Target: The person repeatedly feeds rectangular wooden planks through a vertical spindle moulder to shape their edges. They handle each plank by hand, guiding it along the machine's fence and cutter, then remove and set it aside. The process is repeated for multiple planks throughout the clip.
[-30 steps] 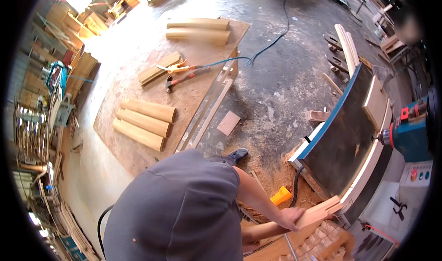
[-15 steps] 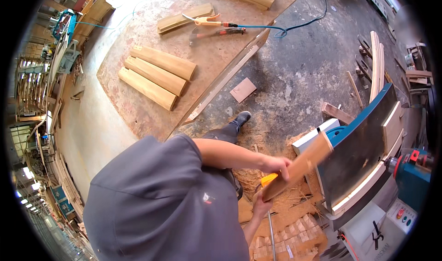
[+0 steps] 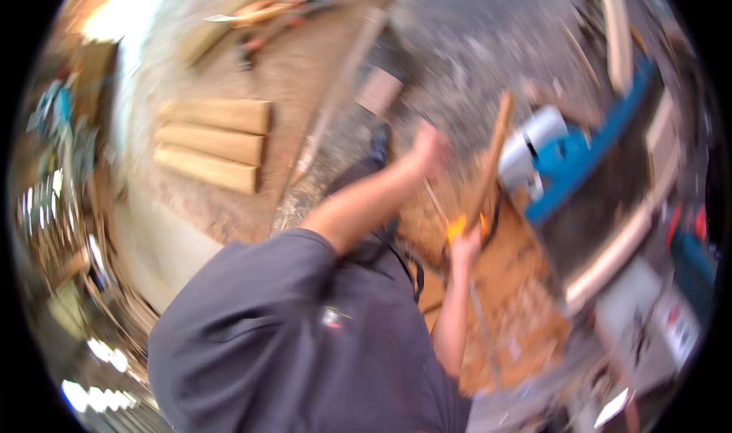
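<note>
My left hand (image 3: 428,149) is raised above the sawdust, smeared by motion and apart from the wooden piece. My right hand (image 3: 466,242) grips the lower end of a long narrow wooden piece (image 3: 493,147), which slants upward. A yellow object (image 3: 457,228) shows behind that grip, partly hidden. The black-topped machine table (image 3: 591,212) with a blue edge lies to the right of the piece.
At the left, a board platform (image 3: 210,208) bears several milled wood pieces (image 3: 210,135) and blurred orange tools (image 3: 259,17). A blue machine (image 3: 690,273) stands at the far right, long curved pieces (image 3: 616,32) behind the table. Sawdust (image 3: 518,334) covers the floor below.
My left hand has come off the wooden piece and moved up and leftward. The piece has swung more upright in my right hand. The whole view is now blurred.
</note>
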`<state>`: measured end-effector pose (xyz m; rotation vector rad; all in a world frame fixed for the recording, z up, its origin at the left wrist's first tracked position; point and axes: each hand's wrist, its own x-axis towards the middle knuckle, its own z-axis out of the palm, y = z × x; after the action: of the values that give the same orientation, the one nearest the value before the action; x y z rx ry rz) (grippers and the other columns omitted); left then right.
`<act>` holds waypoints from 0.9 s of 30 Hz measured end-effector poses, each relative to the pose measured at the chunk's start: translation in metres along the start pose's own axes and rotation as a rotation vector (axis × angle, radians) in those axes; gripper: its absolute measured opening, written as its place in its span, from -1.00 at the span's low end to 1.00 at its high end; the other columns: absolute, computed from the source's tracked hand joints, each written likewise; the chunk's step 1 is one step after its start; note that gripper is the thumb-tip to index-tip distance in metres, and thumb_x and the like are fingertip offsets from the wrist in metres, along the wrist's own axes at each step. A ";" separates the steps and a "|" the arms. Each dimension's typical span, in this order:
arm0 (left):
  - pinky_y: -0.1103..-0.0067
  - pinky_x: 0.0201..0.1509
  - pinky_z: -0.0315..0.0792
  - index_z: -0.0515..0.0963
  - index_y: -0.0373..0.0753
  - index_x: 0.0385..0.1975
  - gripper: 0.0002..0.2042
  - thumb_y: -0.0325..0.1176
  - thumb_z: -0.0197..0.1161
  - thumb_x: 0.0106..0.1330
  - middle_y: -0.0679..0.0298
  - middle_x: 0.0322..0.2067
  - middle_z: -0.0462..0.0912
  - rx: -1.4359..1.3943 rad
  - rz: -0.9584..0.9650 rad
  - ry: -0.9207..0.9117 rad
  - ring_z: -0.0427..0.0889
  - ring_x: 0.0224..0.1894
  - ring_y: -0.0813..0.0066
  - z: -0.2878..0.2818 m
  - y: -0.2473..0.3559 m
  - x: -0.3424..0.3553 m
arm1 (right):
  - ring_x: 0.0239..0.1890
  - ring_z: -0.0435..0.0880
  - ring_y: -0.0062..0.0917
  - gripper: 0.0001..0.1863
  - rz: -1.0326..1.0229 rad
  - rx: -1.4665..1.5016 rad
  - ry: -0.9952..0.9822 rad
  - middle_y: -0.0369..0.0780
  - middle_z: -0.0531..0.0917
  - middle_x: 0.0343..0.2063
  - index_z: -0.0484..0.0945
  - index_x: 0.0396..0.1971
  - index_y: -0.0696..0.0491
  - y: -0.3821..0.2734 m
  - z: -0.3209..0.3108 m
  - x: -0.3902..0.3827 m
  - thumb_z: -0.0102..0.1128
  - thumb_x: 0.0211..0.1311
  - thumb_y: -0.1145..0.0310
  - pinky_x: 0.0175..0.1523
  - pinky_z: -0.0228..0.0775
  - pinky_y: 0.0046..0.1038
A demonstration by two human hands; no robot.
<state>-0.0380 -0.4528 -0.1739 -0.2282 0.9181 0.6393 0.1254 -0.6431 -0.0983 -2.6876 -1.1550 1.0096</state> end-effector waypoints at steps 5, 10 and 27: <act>-0.07 0.43 0.34 0.11 -0.26 0.59 -0.07 0.45 -0.13 0.52 -0.11 0.52 0.20 -0.181 0.103 0.167 0.32 0.51 -0.04 0.000 0.034 -0.016 | 0.02 0.69 0.12 -0.15 -0.334 -0.067 -0.096 0.13 0.73 -0.11 0.43 0.47 -0.16 -0.066 0.023 -0.016 0.25 0.09 0.62 0.15 0.54 0.01; 0.20 0.16 0.55 0.42 -0.22 0.32 -0.35 0.26 0.05 0.57 0.06 0.13 0.64 -0.157 -0.019 0.001 0.65 0.16 0.11 -0.071 0.046 -0.030 | 0.05 0.70 0.13 -0.20 -0.225 0.184 -0.339 0.11 0.74 -0.04 0.42 0.44 -0.06 -0.067 0.057 -0.030 0.23 0.08 0.59 0.15 0.56 -0.03; 0.15 0.31 0.58 0.57 -0.30 0.16 -0.67 -0.34 0.35 0.47 0.16 0.07 0.70 0.735 0.109 0.358 0.68 0.16 0.15 -0.165 0.025 -0.038 | -0.33 0.77 -0.64 -0.68 0.466 1.283 -0.166 -0.28 0.79 -0.26 0.71 0.12 0.07 0.134 0.206 -0.055 0.21 0.57 0.22 -0.27 0.59 -0.53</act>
<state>-0.1795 -0.5219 -0.2406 0.3802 1.4564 0.3269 0.0617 -0.8182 -0.2683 -1.7741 0.2235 1.3570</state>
